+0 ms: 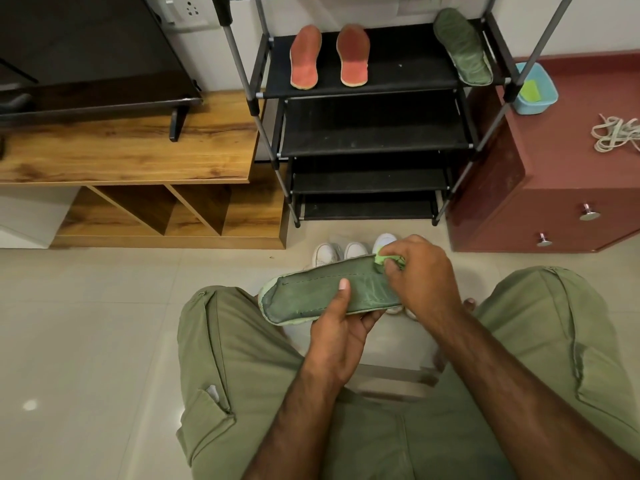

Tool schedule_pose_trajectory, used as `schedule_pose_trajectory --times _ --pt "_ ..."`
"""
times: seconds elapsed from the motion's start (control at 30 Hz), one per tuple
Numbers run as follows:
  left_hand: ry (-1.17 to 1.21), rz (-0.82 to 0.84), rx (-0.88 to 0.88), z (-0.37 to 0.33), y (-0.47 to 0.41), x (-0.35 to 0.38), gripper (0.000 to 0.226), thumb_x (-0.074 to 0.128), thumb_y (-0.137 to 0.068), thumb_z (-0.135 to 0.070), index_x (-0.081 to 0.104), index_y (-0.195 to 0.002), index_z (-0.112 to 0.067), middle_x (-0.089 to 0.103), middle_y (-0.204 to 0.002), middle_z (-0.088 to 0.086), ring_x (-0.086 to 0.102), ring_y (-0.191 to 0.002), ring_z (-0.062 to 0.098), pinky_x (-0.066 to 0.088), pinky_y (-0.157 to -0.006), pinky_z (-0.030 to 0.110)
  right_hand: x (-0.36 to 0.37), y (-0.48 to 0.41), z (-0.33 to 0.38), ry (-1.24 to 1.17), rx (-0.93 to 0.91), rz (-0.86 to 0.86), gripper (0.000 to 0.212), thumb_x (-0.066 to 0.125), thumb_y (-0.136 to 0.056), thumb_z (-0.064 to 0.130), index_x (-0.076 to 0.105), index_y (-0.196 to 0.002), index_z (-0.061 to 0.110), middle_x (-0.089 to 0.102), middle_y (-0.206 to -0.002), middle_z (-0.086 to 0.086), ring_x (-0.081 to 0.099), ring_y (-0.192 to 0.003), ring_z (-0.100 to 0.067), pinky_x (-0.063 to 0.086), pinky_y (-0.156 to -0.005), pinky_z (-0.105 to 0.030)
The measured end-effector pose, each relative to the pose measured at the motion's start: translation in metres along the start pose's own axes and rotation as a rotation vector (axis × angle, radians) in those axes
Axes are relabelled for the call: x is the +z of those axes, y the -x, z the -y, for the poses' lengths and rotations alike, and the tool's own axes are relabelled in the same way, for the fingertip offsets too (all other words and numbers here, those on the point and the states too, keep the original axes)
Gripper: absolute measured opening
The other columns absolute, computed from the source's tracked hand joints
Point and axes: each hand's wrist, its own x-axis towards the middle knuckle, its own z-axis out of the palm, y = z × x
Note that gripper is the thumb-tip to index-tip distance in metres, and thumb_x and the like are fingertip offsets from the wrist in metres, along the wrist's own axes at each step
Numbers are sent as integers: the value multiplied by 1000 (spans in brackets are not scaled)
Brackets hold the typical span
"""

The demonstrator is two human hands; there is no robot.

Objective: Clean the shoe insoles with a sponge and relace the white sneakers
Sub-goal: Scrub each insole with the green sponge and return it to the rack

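Scrubbing so close to the far end could bend the insole or lever it out of the grip, since only its middle is supported. The left hand cups it from below with the thumb pressed on top. The right hand pinches the sponge against that end, above the white sneakers.

Held insole: we see matt green cloth with stitched seams and a paler foam edge.
Sponge: at the grip's right end, soft light-green foam, matt.
Floor: below the grip, pale glossy tiles.
Rack: beyond the grip, we see grey metal tubes and matt black cloth shelves.
Orange insoles: on its top shelf, rough worn surface.
Bench: left beyond the grip, grained wood, smooth.
Trousers: nearer than the grip, matt olive cloth.
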Motion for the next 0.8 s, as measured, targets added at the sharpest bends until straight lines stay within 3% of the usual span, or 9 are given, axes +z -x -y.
schedule_pose_trajectory --times 0.17,0.3,0.47,0.6,0.73,0.8 --pt "-9 19 4 -2 1 -1 49 52 -104 -26 49 -148 -3 56 -147 23 54 -135 37 52 -106 50 4 14 17 -53 -156 118 22 70 -89 13 81 -105 21 72 -106 0 65 -97 -19 53 -90 -34" --pt "-4 9 -15 -1 1 1 50 53 -104 -26 48 -147 -2 57 -145 23 53 -137 39 41 -115 58 -2 -2 1 -6 53 -4 20 69 -89 13 81 -102 22 70 -108 -3 65 -98 -23 48 -86 -30" --pt "-5 38 17 -3 -1 -7 54 51 -106 -30 44 -151 -2 52 -150 24 47 -142 40 45 -113 53 6 11 12 -28 -121 113 22 70 -89 14 81 -104 23 71 -106 3 64 -97 -16 47 -88 -27" --pt "5 13 -11 -3 0 -2 50 52 -106 -27 46 -149 -2 55 -147 24 52 -138 39 41 -115 58 -3 -4 -3 20 52 6 21 69 -89 13 81 -102 24 72 -103 0 65 -96 -23 45 -87 -27" --pt "-23 12 10 -3 -2 -6 52 49 -106 -30 45 -150 -1 52 -149 25 49 -140 40 44 -114 54 7 13 13 -45 -131 142 22 72 -87 14 81 -105 23 72 -104 2 64 -93 -14 49 -88 -27" --pt "-13 29 12 -4 -1 -6 52 50 -106 -31 45 -150 -2 52 -149 26 50 -140 40 45 -113 53 6 11 10 -53 -119 152 22 72 -87 15 81 -105 24 72 -105 3 64 -94 -13 50 -88 -28"
